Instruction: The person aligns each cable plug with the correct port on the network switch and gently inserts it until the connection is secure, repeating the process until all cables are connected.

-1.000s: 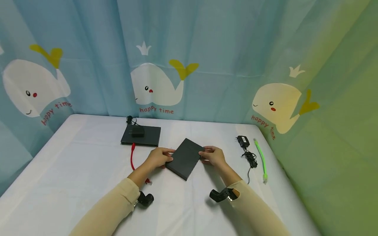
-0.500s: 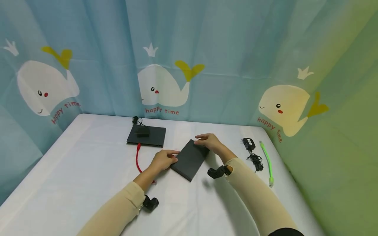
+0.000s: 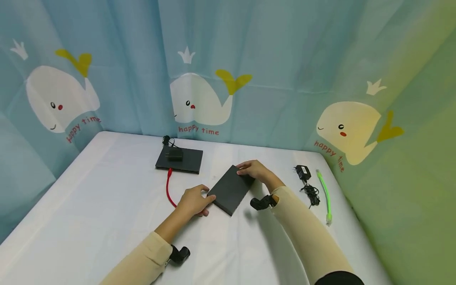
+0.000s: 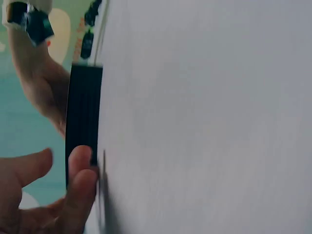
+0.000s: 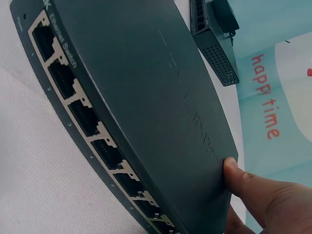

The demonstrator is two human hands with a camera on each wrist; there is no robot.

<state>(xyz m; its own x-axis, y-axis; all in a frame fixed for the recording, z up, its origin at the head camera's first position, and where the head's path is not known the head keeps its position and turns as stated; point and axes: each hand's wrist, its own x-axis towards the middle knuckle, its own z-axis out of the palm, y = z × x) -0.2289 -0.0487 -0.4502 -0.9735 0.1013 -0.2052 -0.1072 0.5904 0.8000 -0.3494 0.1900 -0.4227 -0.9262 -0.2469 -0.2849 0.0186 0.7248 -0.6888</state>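
A flat black Ethernet switch (image 3: 230, 190) lies slanted close over the white table, between both hands. Its row of numbered ports shows in the right wrist view. At the far right corner, my right hand (image 3: 254, 170) grips it, with the thumb (image 5: 236, 170) on the top face and the other fingers partly hidden beneath. My left hand (image 3: 194, 202) is at its near left corner with fingers spread. In the left wrist view, one fingertip (image 4: 36, 163) stands off the switch, while others overlap its narrow side.
A second black switch (image 3: 190, 160) stands at the back left with a black power adapter (image 3: 174, 154) on top. From it a red cable (image 3: 168, 190) runs toward my left hand. To the right lie another adapter (image 3: 303, 172) with a bundled cord and a green cable (image 3: 325, 198).
My right hand has moved from the switch's right side to its far right corner, lifting off and gripping again. The left hand has loosened and spread its fingers.
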